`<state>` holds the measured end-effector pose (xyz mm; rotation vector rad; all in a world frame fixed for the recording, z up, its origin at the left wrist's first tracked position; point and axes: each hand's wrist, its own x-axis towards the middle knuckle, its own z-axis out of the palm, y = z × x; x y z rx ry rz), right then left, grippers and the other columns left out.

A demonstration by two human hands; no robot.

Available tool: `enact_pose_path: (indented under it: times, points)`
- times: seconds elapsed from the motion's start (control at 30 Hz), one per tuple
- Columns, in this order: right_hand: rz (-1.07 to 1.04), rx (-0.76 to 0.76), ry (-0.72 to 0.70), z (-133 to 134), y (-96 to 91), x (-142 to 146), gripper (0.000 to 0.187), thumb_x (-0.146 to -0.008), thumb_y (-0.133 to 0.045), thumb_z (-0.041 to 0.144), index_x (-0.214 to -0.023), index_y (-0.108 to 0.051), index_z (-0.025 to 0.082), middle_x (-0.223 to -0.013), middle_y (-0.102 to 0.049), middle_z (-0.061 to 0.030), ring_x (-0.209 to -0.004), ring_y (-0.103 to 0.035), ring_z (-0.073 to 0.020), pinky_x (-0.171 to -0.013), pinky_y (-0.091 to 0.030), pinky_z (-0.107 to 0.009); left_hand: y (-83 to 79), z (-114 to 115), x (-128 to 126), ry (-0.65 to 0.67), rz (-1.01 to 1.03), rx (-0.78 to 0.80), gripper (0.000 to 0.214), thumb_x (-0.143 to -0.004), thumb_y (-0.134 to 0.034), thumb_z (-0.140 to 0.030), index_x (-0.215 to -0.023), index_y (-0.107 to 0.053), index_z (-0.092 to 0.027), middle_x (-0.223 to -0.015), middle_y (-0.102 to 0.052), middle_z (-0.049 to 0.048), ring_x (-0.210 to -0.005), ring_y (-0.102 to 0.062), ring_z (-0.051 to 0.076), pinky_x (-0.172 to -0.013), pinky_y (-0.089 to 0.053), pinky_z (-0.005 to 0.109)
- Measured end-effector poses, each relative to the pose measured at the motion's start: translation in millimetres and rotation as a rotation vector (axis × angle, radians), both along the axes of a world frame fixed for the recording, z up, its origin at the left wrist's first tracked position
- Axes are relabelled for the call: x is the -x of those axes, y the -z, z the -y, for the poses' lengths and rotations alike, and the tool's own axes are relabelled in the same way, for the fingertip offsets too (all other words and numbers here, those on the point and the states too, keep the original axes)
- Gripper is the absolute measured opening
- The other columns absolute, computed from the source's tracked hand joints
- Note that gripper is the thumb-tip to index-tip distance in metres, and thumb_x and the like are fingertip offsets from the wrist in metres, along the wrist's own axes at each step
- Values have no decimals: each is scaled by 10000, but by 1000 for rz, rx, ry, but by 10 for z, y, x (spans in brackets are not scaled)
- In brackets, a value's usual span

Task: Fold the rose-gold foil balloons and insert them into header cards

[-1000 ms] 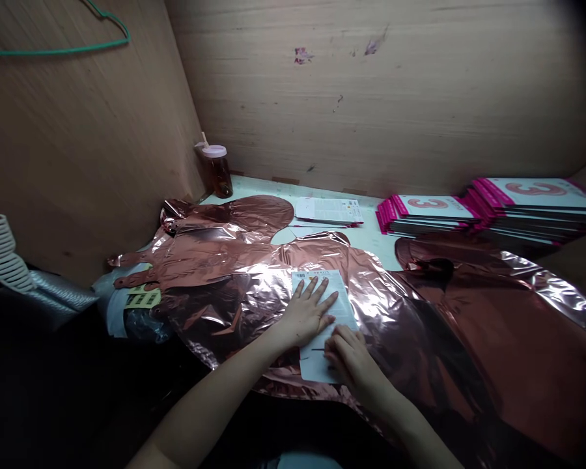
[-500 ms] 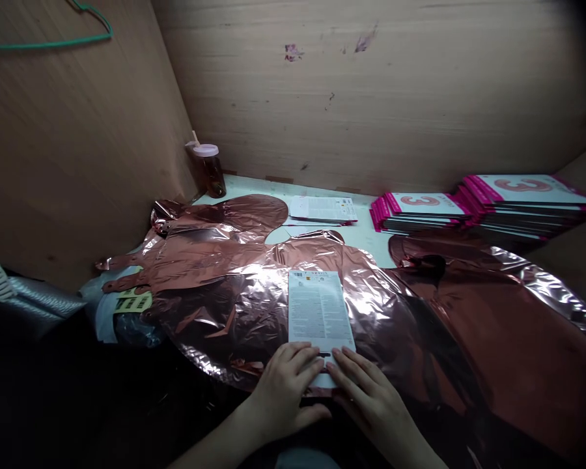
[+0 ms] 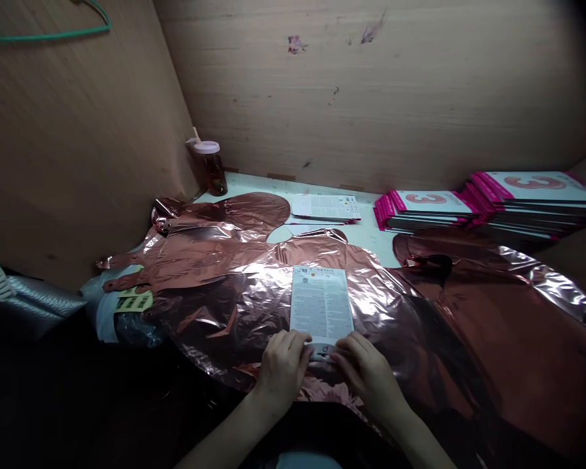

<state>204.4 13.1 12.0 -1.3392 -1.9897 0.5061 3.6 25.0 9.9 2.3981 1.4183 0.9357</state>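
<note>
A printed packaging card (image 3: 321,303) lies on a pile of rose-gold foil balloons (image 3: 215,260), its text side up. At its near edge, my left hand (image 3: 284,361) pinches the left corner between thumb and fingers. The right corner is gripped the same way by my right hand (image 3: 366,368). Between the two hands the near end of the card bends up, and a dark hang slot shows there. Wrinkled foil sticks out below the card, near my wrists.
Stacks of pink-edged packs (image 3: 430,202) marked 3 stand at the back right. More printed cards (image 3: 325,207) lie at the back middle. A lidded drink cup (image 3: 213,168) stands in the back left corner, by wooden partitions (image 3: 371,98). A green hanger (image 3: 53,36) hangs upper left.
My hands have gone from lying flat on the card's near end to pinching its corners. That end is now bent up. The view has shifted slightly.
</note>
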Motion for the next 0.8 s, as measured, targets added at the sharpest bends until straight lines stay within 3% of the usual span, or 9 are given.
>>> enact_pose_path:
  times: [0.07,0.13,0.2,0.27,0.37,0.53,0.7,0.8]
  points:
    - [61,-44,78,-13,66,11,106,-938,-534,237,-1032,-578,212,-939,-597,-72,-801,-607,-200,-662,-533,-329,12,-24,0,-38,-39,-57,213,-936,-487,-197,-1062,-657,-183,-1002,-676,103,-816,-605,218,-693,-532,371]
    - [217,-180,120,12,145,0,207,-937,-532,224,-1130,-603,245,-1127,-599,-114,-978,-612,-266,-776,-538,-418,7,-47,41,4,-95,-144,264,-938,-485,-183,-1117,-674,-229,-1195,-663,100,-1035,-616,271,-799,-557,434]
    - [389,-326,97,73,227,-40,314,-948,-501,186,-1234,-592,276,-1322,-560,-112,-1226,-510,-341,-930,-472,-530,-10,-66,128,143,-180,-186,309,-944,-483,-182,-1203,-645,-230,-1326,-619,64,-1271,-517,298,-953,-526,497]
    - [510,-402,44,156,295,-104,432,-960,-480,181,-1389,-486,230,-1434,-507,-98,-1381,-360,-349,-1035,-395,-557,-18,-80,243,287,-262,-182,374,-950,-495,-222,-1315,-564,-173,-1373,-587,73,-1354,-452,282,-1034,-492,506]
    - [612,-429,27,287,336,-209,536,-973,-475,234,-1487,-350,144,-1469,-478,-92,-1416,-325,-314,-1077,-378,-516,32,-97,397,390,-262,-254,375,-958,-513,-243,-1317,-549,-141,-1328,-620,89,-1293,-530,238,-1013,-530,436]
    - [500,-404,6,401,194,-326,567,-934,-544,227,-1476,-379,206,-1389,-566,-59,-1350,-441,-295,-1045,-452,-505,86,-108,496,412,-137,-477,273,-953,-458,-95,-1159,-636,-112,-1119,-732,92,-1096,-673,195,-930,-583,330]
    - [248,-298,64,139,-35,-400,632,-897,-590,262,-1484,-358,215,-1450,-490,-119,-1373,-409,-284,-1038,-485,-467,-284,-101,452,439,-10,-497,253,-925,-494,-96,-1136,-625,-142,-886,-764,42,-862,-733,149,-899,-599,302]
    - [319,-296,-13,-173,-124,-397,553,-877,-565,174,-1417,-464,233,-1480,-455,-124,-1398,-368,-303,-1059,-445,-520,-476,-164,372,376,99,-460,272,-918,-501,-102,-1155,-606,-183,-910,-758,25,-899,-718,135,-972,-559,323]
